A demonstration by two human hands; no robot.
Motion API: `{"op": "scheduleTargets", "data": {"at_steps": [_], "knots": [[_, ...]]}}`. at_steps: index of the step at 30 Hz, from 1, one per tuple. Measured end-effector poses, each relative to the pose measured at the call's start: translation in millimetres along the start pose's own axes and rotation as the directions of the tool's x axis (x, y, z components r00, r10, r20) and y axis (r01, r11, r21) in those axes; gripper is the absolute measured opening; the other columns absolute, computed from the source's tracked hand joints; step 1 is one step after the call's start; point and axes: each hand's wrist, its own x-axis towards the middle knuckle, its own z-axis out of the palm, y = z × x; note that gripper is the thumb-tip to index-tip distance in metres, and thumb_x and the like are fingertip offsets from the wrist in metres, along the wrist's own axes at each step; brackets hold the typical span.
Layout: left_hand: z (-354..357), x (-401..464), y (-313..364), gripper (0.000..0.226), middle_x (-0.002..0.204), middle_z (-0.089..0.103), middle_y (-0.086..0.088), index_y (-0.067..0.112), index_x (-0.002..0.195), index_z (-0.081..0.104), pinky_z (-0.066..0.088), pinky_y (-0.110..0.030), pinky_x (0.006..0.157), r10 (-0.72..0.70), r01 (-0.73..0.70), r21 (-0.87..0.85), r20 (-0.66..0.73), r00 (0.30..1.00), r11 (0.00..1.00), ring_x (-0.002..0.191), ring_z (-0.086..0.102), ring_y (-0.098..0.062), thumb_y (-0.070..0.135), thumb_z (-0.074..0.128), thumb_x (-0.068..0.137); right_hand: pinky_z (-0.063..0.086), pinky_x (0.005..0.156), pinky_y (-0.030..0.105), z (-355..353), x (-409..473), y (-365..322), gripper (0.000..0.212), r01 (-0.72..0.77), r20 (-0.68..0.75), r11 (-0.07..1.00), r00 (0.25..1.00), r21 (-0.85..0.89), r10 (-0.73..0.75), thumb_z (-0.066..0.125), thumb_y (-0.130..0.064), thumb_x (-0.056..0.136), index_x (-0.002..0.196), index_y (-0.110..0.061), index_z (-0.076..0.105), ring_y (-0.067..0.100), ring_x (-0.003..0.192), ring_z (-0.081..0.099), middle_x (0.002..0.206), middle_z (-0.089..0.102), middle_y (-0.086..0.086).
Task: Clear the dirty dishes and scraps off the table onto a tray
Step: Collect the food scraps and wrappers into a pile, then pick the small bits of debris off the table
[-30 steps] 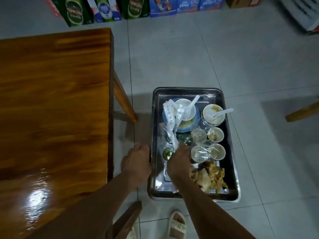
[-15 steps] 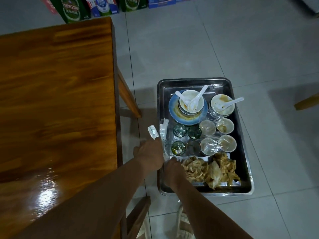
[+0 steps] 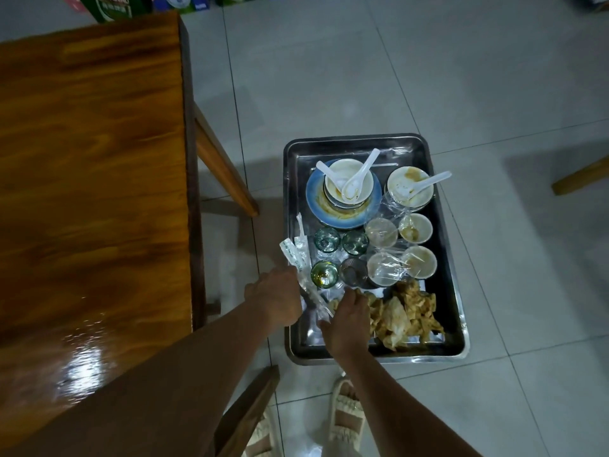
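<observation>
Wrappers (image 3: 298, 255) pinched in your left hand (image 3: 275, 300) overhang the tray's (image 3: 441, 352) left rim and could drop to the floor. Right hand (image 3: 347, 319) curls over scraps (image 3: 407, 316); its grip can't be judged.

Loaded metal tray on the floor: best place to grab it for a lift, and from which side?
Probably the rolled rim of the tray on its two long sides, one hand each, coming from outside and curling under the lip. The stacked bowls on the blue plate and the small glasses stand upright, so keep it level. The left hand is already at the near-left rim; the right hand is inside.
</observation>
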Motion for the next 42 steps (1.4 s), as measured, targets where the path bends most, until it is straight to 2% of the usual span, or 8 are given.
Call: {"op": "scheduleTargets", "data": {"at_steps": [4,6,13,19,27,33,36,42], "knots": [[10,3,1,0.052,0.136,0.045,-0.011,0.013,0.136,0.037,0.040,-0.044,0.104,0.000,0.000,0.011,0.061,0.998,1.000,0.126,0.044,-0.030,0.007,0.051,0.086,0.043,0.093,0.040,3,-14,13,0.082,-0.026,-0.128,0.973,0.992,-0.230,-0.004,0.084,-0.032,0.062,0.129,-0.009,0.042,0.033,0.116,0.047,0.127,0.045,0.017],[14,6,1,0.059,0.138,0.044,-0.011,0.012,0.141,0.031,0.040,-0.045,0.104,-0.007,0.005,0.029,0.083,0.997,1.000,0.127,0.043,-0.030,0.007,0.052,0.086,0.044,0.094,0.037,4,-14,21,0.073,-0.061,-0.094,0.960,0.995,-0.272,0.036,0.077,-0.031,0.073,0.131,-0.010,0.038,0.030,0.118,0.049,0.132,0.042,0.015],[25,14,2,0.056,0.134,0.048,-0.011,0.011,0.139,0.035,0.044,-0.044,0.102,0.012,-0.017,0.065,0.075,0.997,0.998,0.124,0.048,-0.030,0.008,0.052,0.087,0.052,0.078,0.031,3,7,22,0.031,0.062,-0.044,0.996,0.997,-0.065,-0.065,0.046,-0.007,0.094,0.125,-0.006,0.042,0.025,0.099,0.062,0.113,0.060,0.013],[18,2,9,0.046,0.131,0.050,-0.012,0.011,0.132,0.041,0.043,-0.044,0.101,0.017,-0.018,0.045,0.028,0.999,0.999,0.121,0.049,-0.030,0.007,0.051,0.087,0.049,0.087,0.035,-24,0,20,0.070,0.025,0.036,0.999,0.999,-0.048,-0.024,0.072,-0.016,0.078,0.136,-0.012,0.031,0.027,0.113,0.053,0.134,0.035,0.012],[-14,-58,29,0.054,0.135,0.046,-0.014,0.010,0.135,0.035,0.045,-0.044,0.100,0.030,-0.032,-0.086,-0.026,0.999,0.996,0.124,0.047,-0.032,0.006,0.054,0.084,0.040,0.097,0.028,-93,-49,17,0.067,0.196,0.049,0.977,0.980,-0.086,-0.192,0.073,-0.022,0.074,0.131,-0.011,0.039,0.025,0.122,0.040,0.131,0.039,0.011],[-42,-126,29,0.051,0.127,0.054,-0.011,0.012,0.132,0.041,0.051,-0.037,0.090,0.062,-0.098,-0.269,-0.141,0.988,0.958,0.113,0.056,-0.028,0.009,0.058,0.084,0.038,0.090,0.025,-144,-88,-9,0.067,0.308,0.050,0.943,0.951,-0.128,-0.304,0.074,-0.018,0.069,0.129,-0.014,0.044,0.026,0.119,0.041,0.125,0.041,0.011],[-59,-166,16,0.057,0.137,0.049,-0.013,0.009,0.140,0.033,0.044,-0.033,0.101,0.078,-0.141,-0.314,-0.203,0.976,0.939,0.124,0.049,-0.028,0.013,0.057,0.089,0.040,0.093,0.028,-166,-115,-34,0.057,0.359,0.022,0.924,0.933,-0.128,-0.360,0.072,-0.017,0.070,0.122,-0.012,0.049,0.026,0.116,0.044,0.121,0.044,0.011],[-71,-231,-33,0.055,0.141,0.046,-0.010,0.011,0.141,0.032,0.042,-0.029,0.096,-0.044,-0.080,-0.372,-0.314,0.948,0.925,0.126,0.048,-0.025,0.018,0.055,0.092,0.035,0.097,0.027,-179,-173,-90,0.053,0.469,0.069,0.874,0.883,-0.125,-0.464,0.067,-0.032,0.079,0.124,-0.012,0.049,0.024,0.123,0.040,0.128,0.045,0.010]]}}
